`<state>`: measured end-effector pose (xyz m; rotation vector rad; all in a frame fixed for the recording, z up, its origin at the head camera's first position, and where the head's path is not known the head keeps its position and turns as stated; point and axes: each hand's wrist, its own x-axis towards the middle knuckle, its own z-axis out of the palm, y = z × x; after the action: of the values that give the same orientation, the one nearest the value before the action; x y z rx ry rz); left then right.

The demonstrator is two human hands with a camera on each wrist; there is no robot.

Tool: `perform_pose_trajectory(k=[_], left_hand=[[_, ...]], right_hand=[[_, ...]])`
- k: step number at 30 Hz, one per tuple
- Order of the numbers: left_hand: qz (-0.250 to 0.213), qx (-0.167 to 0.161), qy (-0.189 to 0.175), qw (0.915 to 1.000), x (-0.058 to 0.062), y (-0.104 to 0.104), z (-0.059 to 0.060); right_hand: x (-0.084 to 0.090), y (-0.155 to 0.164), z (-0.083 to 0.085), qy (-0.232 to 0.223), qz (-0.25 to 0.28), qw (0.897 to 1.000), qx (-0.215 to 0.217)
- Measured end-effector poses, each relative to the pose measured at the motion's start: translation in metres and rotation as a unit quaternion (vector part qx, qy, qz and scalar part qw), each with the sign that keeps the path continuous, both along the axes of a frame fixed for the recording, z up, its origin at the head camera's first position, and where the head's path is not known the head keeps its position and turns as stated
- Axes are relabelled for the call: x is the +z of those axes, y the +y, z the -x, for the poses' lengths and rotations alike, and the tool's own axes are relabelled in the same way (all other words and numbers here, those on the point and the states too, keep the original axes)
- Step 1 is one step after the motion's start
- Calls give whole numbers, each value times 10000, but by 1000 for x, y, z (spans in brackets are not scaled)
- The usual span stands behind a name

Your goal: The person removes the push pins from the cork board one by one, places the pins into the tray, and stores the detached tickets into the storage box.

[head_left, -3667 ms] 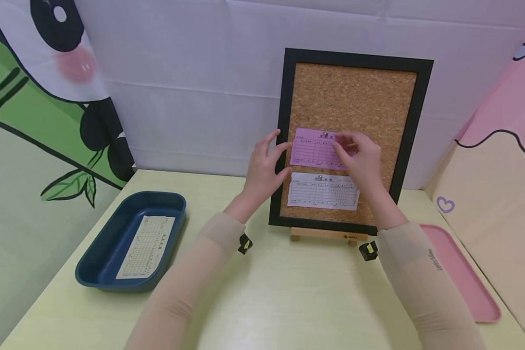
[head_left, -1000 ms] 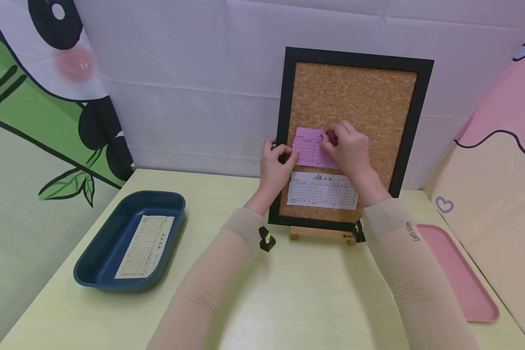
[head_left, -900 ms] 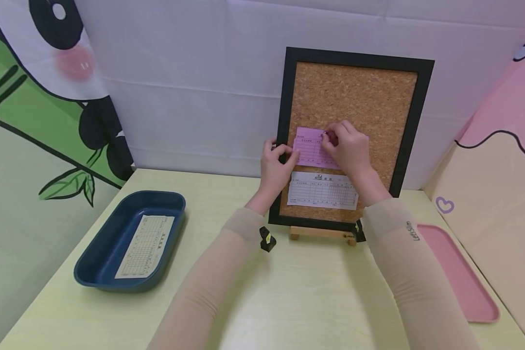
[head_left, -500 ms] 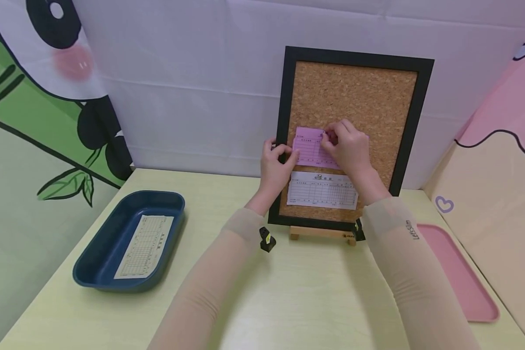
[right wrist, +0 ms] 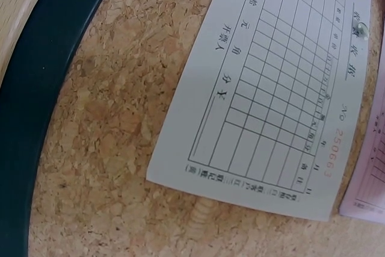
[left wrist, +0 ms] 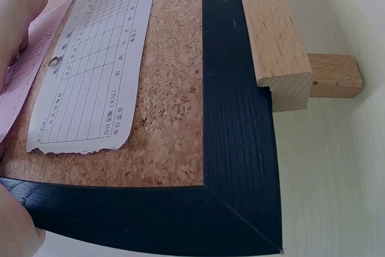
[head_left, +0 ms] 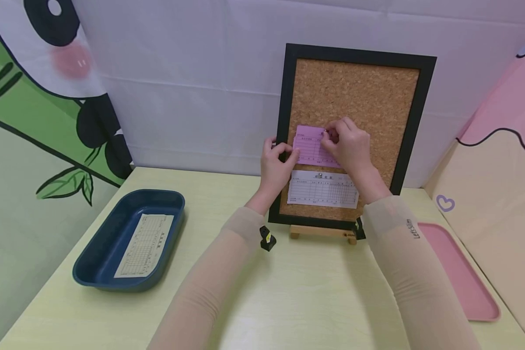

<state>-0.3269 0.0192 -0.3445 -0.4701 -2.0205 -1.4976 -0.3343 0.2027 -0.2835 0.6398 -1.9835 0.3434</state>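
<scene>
Pink slip (head_left: 308, 146) sits a little right of the frame's centre in the head view, flat against the cork board (head_left: 358, 97), directly above the white slip (head_left: 323, 189). Your left hand (head_left: 276, 167) is at the board's left side: its thumb curls over the black frame and presses the pink slip's left edge. Your right hand (head_left: 350, 148) covers the slip's right half, with thumb and forefinger pinched together at the slip's top edge, where a small pin head (head_left: 325, 131) just shows. The pin is too small to say for certain that the fingers grasp it rather than merely touch it.

The white slip is held to the cork by its own pin (left wrist: 55, 61), seen in the left wrist view near the left edge of the frame. The right wrist view shows that slip's printed grid and a red number, with a corner of the pink slip at the lower right.

The board stands on a wooden easel (head_left: 321, 232) on the pale table (head_left: 288, 301). At the lower left of the head view, a dark blue tray (head_left: 109, 238) holds a cream slip (head_left: 145, 245). At the lower right lies a pink tray (head_left: 463, 277).
</scene>
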Motion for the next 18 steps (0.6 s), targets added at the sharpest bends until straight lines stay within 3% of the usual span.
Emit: perform_pose_trajectory(k=[9, 18], left_hand=[[-43, -33, 16, 10000, 1, 0, -1], [-52, -10, -142, 9999, -1, -1, -4]], right_hand=[[4, 0, -4, 0, 390, 9990, 213], [3, -2, -5, -24, 372, 9993, 101]])
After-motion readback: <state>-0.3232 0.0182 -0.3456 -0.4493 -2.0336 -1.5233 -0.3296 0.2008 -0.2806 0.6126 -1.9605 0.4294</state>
